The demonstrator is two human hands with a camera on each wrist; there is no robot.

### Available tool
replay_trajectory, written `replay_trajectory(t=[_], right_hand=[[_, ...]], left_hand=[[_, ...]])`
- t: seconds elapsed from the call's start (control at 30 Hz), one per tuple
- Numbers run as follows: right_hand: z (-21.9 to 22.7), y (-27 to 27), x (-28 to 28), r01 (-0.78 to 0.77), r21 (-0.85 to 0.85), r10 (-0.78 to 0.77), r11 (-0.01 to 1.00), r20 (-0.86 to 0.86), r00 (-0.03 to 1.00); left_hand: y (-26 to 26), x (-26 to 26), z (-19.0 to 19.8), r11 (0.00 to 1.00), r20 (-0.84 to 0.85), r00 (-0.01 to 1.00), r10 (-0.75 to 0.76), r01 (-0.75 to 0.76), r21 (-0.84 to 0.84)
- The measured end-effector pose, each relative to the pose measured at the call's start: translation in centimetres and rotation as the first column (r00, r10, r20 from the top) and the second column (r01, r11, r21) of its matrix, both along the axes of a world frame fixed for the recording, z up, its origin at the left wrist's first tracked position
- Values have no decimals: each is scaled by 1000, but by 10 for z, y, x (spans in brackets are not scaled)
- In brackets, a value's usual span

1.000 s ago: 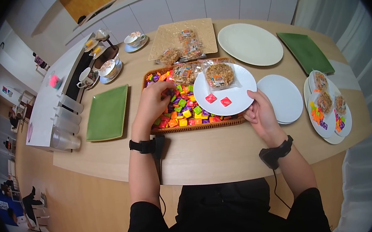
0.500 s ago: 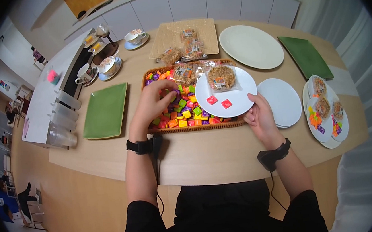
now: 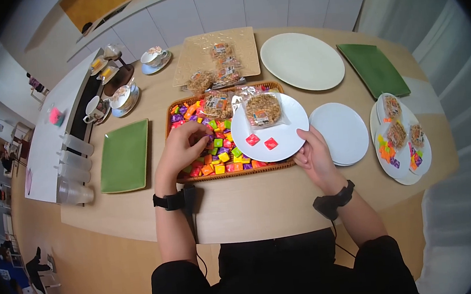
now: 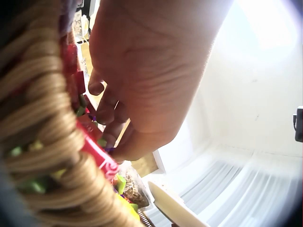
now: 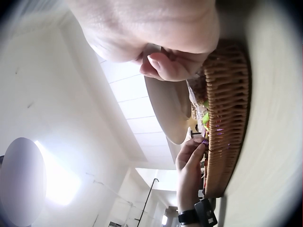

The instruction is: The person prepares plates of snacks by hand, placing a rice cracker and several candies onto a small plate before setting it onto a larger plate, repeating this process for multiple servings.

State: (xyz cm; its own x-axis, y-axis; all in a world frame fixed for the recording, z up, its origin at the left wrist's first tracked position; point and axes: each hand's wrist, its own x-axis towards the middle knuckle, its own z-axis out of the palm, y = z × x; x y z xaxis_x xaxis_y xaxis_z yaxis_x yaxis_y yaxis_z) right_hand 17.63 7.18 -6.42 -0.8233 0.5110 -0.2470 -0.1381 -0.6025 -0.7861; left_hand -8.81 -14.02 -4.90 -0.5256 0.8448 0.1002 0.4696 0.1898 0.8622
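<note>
My right hand (image 3: 317, 156) grips the rim of a round white plate (image 3: 289, 120), thumb on top and fingers beneath. The plate is held over the right side of a wicker basket (image 3: 238, 173). On it lie a clear-wrapped round grain cake (image 3: 263, 110) and two red wrapped candies (image 3: 253, 139). My left hand (image 3: 182, 147) reaches over the basket's left side, thumb and fingertips pinching a purple wrapped candy (image 5: 204, 141). Colourful wrapped candies (image 3: 224, 157) fill the basket around these fingers, with another wrapped cake (image 3: 217, 104) at its back.
Stacked white plates (image 3: 340, 134) stand right of the basket. Further right, an oval platter (image 3: 406, 179) bears small plates with cakes and candies. Green plates (image 3: 125, 156) lie on both sides. A large cream oval plate (image 3: 302, 61), a beige tray (image 3: 190, 55) and teacups (image 3: 123, 97) stand behind.
The head view has shifted slightly. My left fingers have drawn closer together among the candies, a purple one now at their tips. The right hand still holds the plate over the basket.
</note>
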Motion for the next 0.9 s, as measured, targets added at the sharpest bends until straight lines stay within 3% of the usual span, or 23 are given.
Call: replay_trajectory(t=[0.13,0.2,0.37,0.43,0.8,0.9], right_hand=[[5,-4,-1,-2,33,1,999,13,1000],[6,-5,-2,-6,39,5,999,16,1000],[1,-3,-1,0,30,1,1000,-22,1000],[1,-2,-2,-3,31,4,1000,-22,1000],[2,-3,-2,13,58,-11,998,-30,999],[1,-1,-2,26,47,-25,999,-19,1000]], left_hand=[[-6,-7,6,997,-80,996,28,-35,-76],[-9,-5,11,994,-347,936,-56,21,-105],[-13,-2,16,979,-334,942,-29,-40,-198],[-14,0,20,968,-276,958,-75,4,-249],[-8,4,12,985,-355,933,-58,-4,-171],[-4,6,13,976,-384,920,-77,-10,-219]])
